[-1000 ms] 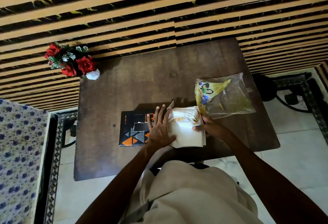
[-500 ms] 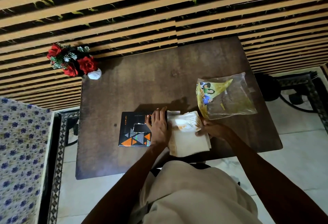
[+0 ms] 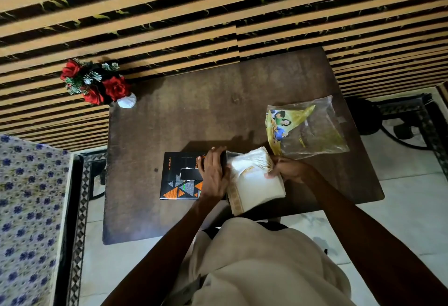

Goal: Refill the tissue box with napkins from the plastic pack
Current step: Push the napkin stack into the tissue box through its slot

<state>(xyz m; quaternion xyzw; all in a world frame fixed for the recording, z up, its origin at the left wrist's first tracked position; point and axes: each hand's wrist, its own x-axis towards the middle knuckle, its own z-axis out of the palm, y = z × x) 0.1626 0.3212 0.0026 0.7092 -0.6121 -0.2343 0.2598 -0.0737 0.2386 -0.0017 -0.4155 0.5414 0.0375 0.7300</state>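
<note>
A black tissue box (image 3: 180, 176) with orange and grey triangles lies flat on the dark wooden table (image 3: 194, 116), its slot facing up. My left hand (image 3: 214, 174) rests flat over the box's right end, against a white stack of napkins (image 3: 254, 184). My right hand (image 3: 288, 168) grips the stack's right edge, fingers curled on the fanned top sheets. The clear plastic pack (image 3: 308, 128), with a yellow printed panel, lies flat just beyond my right hand and looks mostly empty.
A small white vase of red artificial roses (image 3: 97, 84) stands at the table's far left corner. A striped wall runs behind the table. A blue floral cushion (image 3: 26, 208) lies to the left, and a dark metal stand (image 3: 388, 121) to the right.
My left hand slid left off the napkin stack onto the box's right end. The stack has shifted slightly toward me, and my right hand keeps hold of its right edge.
</note>
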